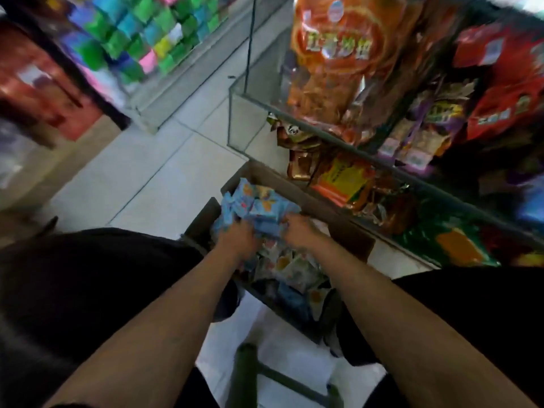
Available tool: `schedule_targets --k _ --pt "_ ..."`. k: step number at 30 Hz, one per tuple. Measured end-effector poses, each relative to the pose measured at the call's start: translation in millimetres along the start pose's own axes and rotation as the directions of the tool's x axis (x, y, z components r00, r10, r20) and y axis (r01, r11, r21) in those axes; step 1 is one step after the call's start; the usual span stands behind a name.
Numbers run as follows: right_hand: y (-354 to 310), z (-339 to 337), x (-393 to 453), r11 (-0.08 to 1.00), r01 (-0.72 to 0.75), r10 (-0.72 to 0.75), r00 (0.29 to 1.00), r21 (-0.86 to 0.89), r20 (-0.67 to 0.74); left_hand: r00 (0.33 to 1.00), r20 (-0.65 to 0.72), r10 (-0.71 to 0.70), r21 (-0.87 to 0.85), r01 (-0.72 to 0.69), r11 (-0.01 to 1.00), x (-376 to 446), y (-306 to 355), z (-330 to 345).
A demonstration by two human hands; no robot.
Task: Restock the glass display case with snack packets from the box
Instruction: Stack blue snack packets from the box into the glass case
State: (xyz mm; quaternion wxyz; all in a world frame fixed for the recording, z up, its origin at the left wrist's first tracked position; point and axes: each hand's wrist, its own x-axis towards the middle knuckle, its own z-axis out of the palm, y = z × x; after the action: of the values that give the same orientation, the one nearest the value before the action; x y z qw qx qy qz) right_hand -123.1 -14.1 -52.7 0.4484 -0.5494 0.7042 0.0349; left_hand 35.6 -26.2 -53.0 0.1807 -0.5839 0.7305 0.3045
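A brown cardboard box stands on the floor between my knees, next to the glass display case. A bundle of light blue snack packets is held above the box. My left hand grips the bundle from the left and my right hand grips it from the right. More pale packets lie loose inside the box below my hands. The case holds several orange, yellow and green packets behind its glass. The whole view is motion-blurred.
Big orange and red snack bags sit on top of the case. Across the tiled aisle stands a shelf of colourful small boxes. A green stool frame is under me.
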Motion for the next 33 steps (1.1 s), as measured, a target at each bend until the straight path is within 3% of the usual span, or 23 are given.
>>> schedule_targets --k 4,9,12,15,17,22,25,27,28,30,31,33 --pt "11 33 46 0.998 -0.045 0.042 0.996 -0.033 -0.077 0.994 0.102 -0.046 0.036 0.043 0.998 30 -9 20" --pt "20 57 61 0.981 -0.094 0.055 0.974 -0.169 -0.219 0.976 0.216 0.002 0.075 -0.019 0.997 54 -13 45" --pt "29 67 63 0.940 -0.163 0.095 0.968 -0.299 -0.231 0.978 0.208 -0.034 0.081 0.018 0.997 59 -16 57" --pt "35 65 63 0.929 -0.188 0.120 0.968 -0.319 -0.222 0.987 0.139 -0.081 0.080 0.070 0.994 58 -19 63" --pt "35 58 61 0.952 -0.199 0.167 0.975 -0.233 -0.150 0.993 0.071 -0.097 0.099 0.090 0.991 54 -21 65" --pt "26 11 36 0.941 -0.246 0.215 0.965 0.232 0.151 0.995 -0.012 -0.097 -0.027 0.097 0.995 37 -20 53" --pt "14 -25 8 0.909 -0.216 0.173 0.974 0.356 0.148 0.998 -0.008 -0.057 -0.232 0.053 0.971 26 -19 31" --pt "4 -50 -17 0.851 -0.173 0.142 0.985 0.495 0.101 0.999 0.019 -0.026 -0.501 0.032 0.865 13 -13 7" --pt "-2 -62 -31 0.802 -0.161 0.133 0.987 0.575 0.092 0.999 0.037 -0.010 -0.671 0.032 0.741 4 -7 -8" --pt "-13 -87 -63 0.709 -0.123 0.082 0.992 0.695 0.092 0.996 0.077 0.039 -0.932 0.058 0.358 -21 7 -41" --pt "-19 -100 -81 0.663 -0.093 0.046 0.995 0.743 0.083 0.992 0.076 0.096 -0.983 0.059 0.175 -37 15 -59" --pt "-33 -124 -115 0.609 0.004 -0.028 0.999 0.793 0.017 0.977 0.009 0.213 -1.000 0.013 -0.018 -66 29 -91"
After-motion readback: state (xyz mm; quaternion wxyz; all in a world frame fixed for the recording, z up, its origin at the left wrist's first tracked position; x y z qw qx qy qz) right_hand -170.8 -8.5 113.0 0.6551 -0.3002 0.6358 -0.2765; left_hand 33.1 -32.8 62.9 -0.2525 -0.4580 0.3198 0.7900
